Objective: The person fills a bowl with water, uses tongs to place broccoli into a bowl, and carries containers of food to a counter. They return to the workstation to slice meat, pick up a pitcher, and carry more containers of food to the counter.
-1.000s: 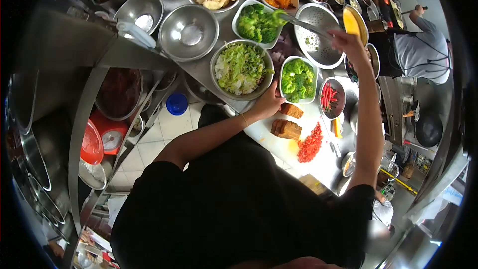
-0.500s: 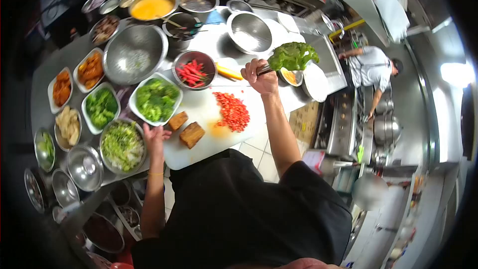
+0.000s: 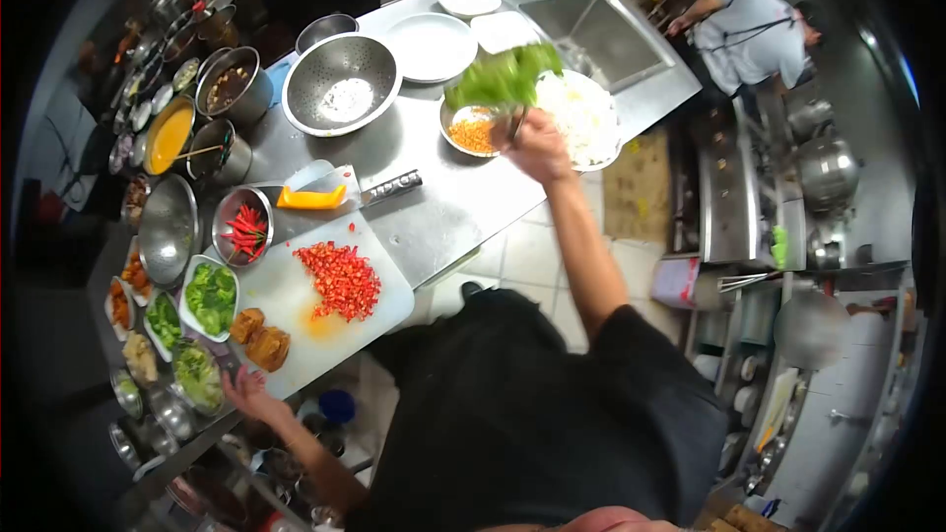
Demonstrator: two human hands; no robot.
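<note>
My right hand (image 3: 537,143) is closed on a bunch of green leafy vegetable (image 3: 507,77), blurred by motion. It is held over a metal bowl of orange bits (image 3: 473,133), beside a white plate heaped with white food (image 3: 581,118). My left hand (image 3: 248,396) holds nothing, fingers apart, at the near edge of the table. Closest to it are browned blocks (image 3: 266,347) on the white cutting board (image 3: 389,276) and a bowl of chopped greens (image 3: 197,374). Chopped red chili (image 3: 338,281) is piled on the board.
A cleaver (image 3: 391,187) lies behind the board with a yellow piece (image 3: 312,198) on its blade. A perforated bowl (image 3: 340,84), white plates (image 3: 431,46) and a sink (image 3: 606,34) are farther back. Bowls of red chilies (image 3: 246,227) and broccoli (image 3: 211,296) stand left. Another person (image 3: 749,34) stands right.
The view has swung right, bringing the sink into sight. My right hand has carried the leafy vegetable from near the cleaver to above the orange bits. My left hand stays near the browned blocks.
</note>
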